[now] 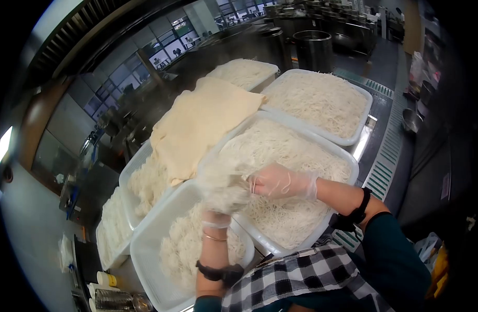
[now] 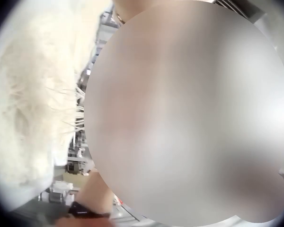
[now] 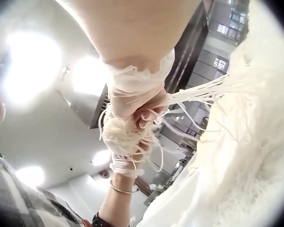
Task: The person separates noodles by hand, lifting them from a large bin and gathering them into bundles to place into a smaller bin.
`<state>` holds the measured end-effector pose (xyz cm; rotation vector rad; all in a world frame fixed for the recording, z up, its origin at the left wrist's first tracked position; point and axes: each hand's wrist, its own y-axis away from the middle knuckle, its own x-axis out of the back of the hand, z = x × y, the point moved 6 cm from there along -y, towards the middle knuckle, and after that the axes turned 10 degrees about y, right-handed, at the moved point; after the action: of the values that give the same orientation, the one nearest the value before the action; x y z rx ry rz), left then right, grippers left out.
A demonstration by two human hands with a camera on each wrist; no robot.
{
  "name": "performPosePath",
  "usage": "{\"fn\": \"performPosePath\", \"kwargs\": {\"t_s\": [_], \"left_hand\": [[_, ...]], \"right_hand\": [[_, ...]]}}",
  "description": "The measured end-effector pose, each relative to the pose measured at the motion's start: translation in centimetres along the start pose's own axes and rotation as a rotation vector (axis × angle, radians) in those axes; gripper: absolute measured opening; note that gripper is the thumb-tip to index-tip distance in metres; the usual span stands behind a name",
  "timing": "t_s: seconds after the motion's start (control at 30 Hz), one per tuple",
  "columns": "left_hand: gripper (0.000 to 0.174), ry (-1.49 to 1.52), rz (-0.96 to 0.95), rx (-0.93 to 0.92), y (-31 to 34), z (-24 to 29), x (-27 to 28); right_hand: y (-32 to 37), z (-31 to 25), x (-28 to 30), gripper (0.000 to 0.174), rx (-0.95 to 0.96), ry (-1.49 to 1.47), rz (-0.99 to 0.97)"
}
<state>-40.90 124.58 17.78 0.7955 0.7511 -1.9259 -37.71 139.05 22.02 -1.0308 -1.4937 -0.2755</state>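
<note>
White, thin noodles [image 1: 226,190] hang in a blurred clump between my two hands, over the meeting rims of two tubs. My right hand [image 1: 280,181], in a clear plastic glove, grips strands with curled fingers. In the right wrist view, loose strands [image 3: 199,92] stretch from that hand toward the noodle heap in the tub. My left hand [image 3: 141,150], also gloved, holds the clump from below, and noodles cover most of it. A large blurred patch hides most of the left wrist view. Below are the full middle tub [image 1: 348,174] and the partly filled near-left tub [image 1: 140,255].
A pale cloth [image 1: 197,125] lies across the tubs at the back left. Further noodle tubs stand at the back right [image 1: 368,104] and far left [image 1: 125,177]. A slotted drain strip [image 1: 387,164] runs along the right; a metal pot [image 1: 311,49] stands behind.
</note>
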Motion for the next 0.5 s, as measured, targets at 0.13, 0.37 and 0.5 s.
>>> {"fn": "performPosePath", "kwargs": {"t_s": [0.13, 0.37, 0.5], "left_hand": [[0.045, -0.152, -0.152, -0.264, -0.9, 8.7, -2.9], [0.035, -0.902, -0.224, -0.740, -3.2, 15.5, -13.6], [0.035, -1.180, -0.134, -0.223, -6.9, 10.3, -7.2]], "right_hand": [[-0.6, 1.9, 1.7, 0.023, -0.190, -0.400, -0.048], [-0.3, 2.7, 6.8, 0.020, -0.089, -0.170, 0.053], [-4.0, -1.2, 12.1, 0.023, 0.151, -0.094, 0.218]]}}
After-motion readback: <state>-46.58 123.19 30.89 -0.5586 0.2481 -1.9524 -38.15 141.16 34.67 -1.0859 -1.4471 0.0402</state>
